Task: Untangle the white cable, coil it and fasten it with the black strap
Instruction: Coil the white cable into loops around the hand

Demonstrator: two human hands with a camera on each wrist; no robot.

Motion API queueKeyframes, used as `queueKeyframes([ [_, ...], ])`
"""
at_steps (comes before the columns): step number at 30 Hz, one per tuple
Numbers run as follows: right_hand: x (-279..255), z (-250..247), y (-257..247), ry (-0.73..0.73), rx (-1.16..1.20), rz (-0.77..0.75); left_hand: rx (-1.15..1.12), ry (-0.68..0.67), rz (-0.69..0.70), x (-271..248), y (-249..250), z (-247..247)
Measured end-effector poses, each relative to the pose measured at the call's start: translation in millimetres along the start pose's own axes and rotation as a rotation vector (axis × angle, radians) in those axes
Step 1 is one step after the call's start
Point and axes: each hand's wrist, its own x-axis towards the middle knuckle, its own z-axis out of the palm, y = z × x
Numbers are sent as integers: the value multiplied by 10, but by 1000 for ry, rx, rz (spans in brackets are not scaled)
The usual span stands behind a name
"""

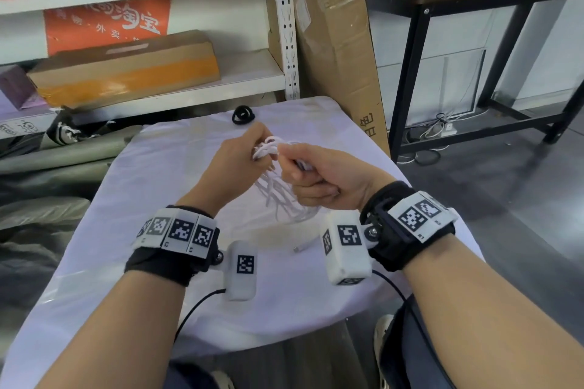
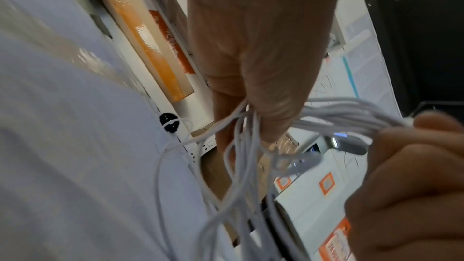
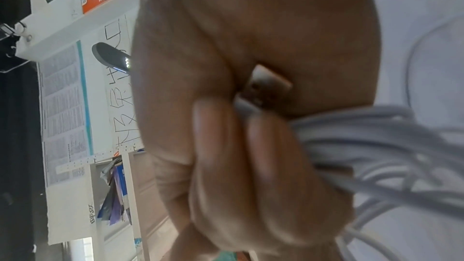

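White cable [image 1: 278, 189], thin and round, is bunched between both hands above the middle of the cloth-covered worktop [image 1: 151, 167]. It looks very light and wholly limp: the strands droop in loose overlapping loops from the hands down to the cloth, and one small plug end [image 1: 298, 249] lies on the cloth at about 6 o'clock from the bundle. A cord like this should slide easily over itself, so loops are likely to slip and re-cross unless they are held tight. My judgement is that the best hold is at one free end, feeding the length through the fingers, rather than on the mass of loops.

Left hand [image 1: 238, 156] sits at about 10 o'clock from the bundle. Its grip is pinched closed: in the left wrist view the thumb [image 2: 273, 94] presses several strands against the fingers, and the rest hang freely below.

Right hand [image 1: 319, 175] sits at about 3 o'clock from the bundle, very close to the left. Its grip is curled into a fist round a thick sheaf of strands; in the right wrist view the fingertips [image 3: 216, 126] fold over the sheaf, and a small pale plug-like piece [image 3: 270, 82] shows inside the fist. Whether it is the cable's other end I cannot tell.

Black strap [image 1: 242, 115] lies untouched on the worktop at 12 o'clock from the hands, near the far edge. It looks soft and flexible, curled in a small ring.
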Motion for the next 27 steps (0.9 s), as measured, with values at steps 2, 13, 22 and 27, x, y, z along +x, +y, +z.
queueKeyframes([
  [2,8,12,-17,10,82,-38,-105,-7,-87,12,2,-4],
  [13,-66,-86,-162,-43,379,-37,-666,-130,-281,19,44,4],
  [22,-43,-27,-167,-76,387,-24,-416,49,-156,4,-18,5],
  [27,-21,0,-137,2,282,37,-507,3,-161,-46,-25,24],
])
